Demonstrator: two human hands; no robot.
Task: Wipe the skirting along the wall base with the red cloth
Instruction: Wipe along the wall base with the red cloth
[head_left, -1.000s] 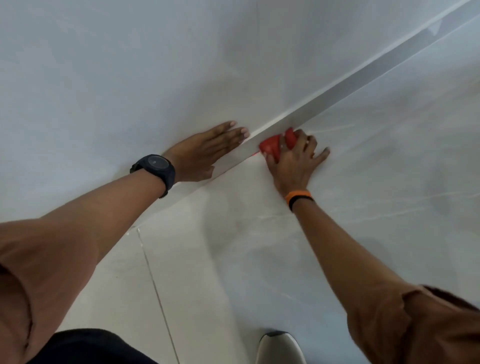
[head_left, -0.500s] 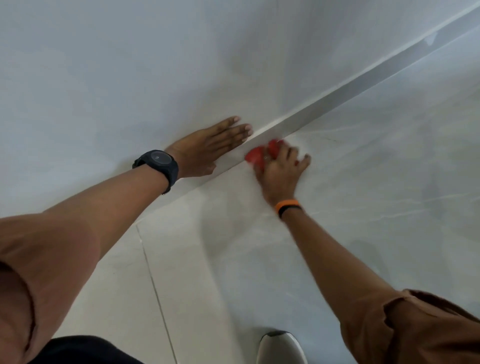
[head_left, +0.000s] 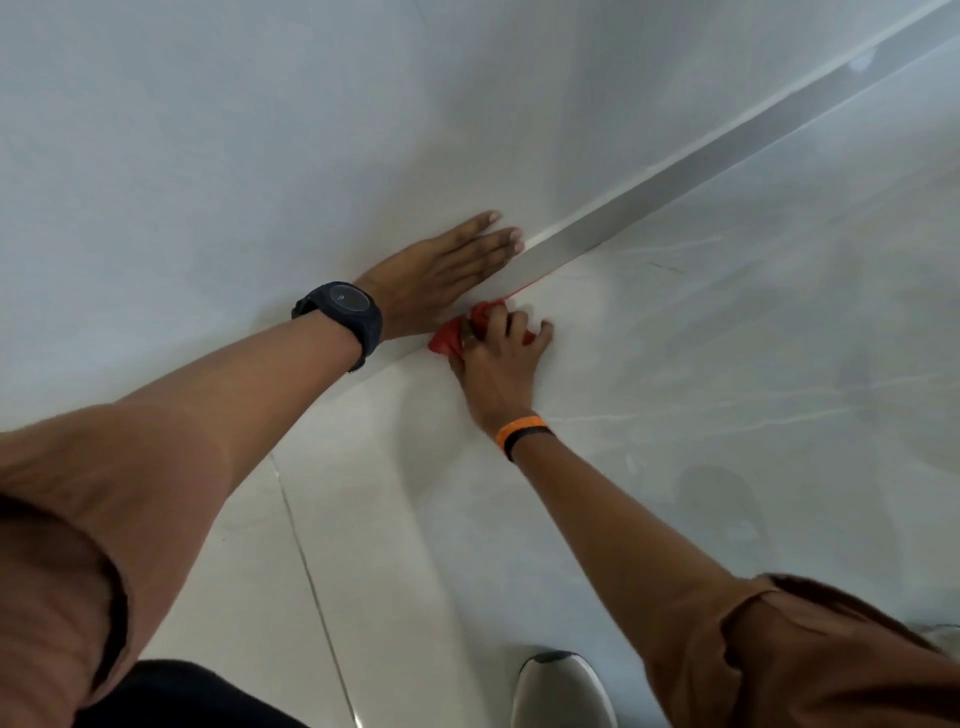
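Two pale surfaces fill the view: the wall (head_left: 260, 130) above and the glossy tiled floor (head_left: 701, 415) below, meeting along the grey skirting (head_left: 675, 176) that runs diagonally up to the right. Both bare forearms reach in from brown sleeves (head_left: 831, 665). The left hand (head_left: 441, 270), a black watch (head_left: 345, 312) on its wrist, lies flat and spread against the wall just above the skirting, gripping nothing. The right hand (head_left: 498, 358), with an orange band (head_left: 519, 434) at the wrist, is closed around the bunched red cloth (head_left: 452, 338), pressing it against the skirting base just beneath the left hand. A white shoe toe (head_left: 563, 691) shows at the bottom edge.
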